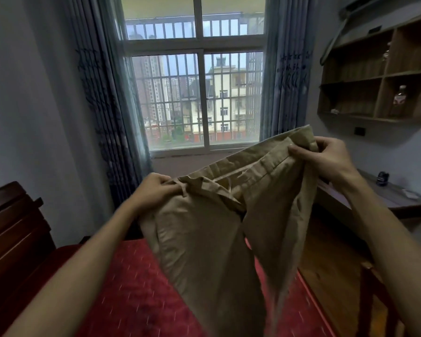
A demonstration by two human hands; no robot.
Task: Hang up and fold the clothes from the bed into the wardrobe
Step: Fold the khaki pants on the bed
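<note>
Hanging between left hand (pixel 153 190) and right hand (pixel 326 156), trousers (pixel 204 227), apparently above bed (pixel 131 276).

Khaki trousers (pixel 204 227) hang unfolded by the waistband, legs dangling above the red bed (pixel 141 288).

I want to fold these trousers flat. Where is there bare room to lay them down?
The red bedspread lies bare between the wooden headboard and the hanging trousers, which the left hand and right hand grip by the waistband. To the right it is crowded: a narrow floor strip, then a desk bearing small items.
</note>
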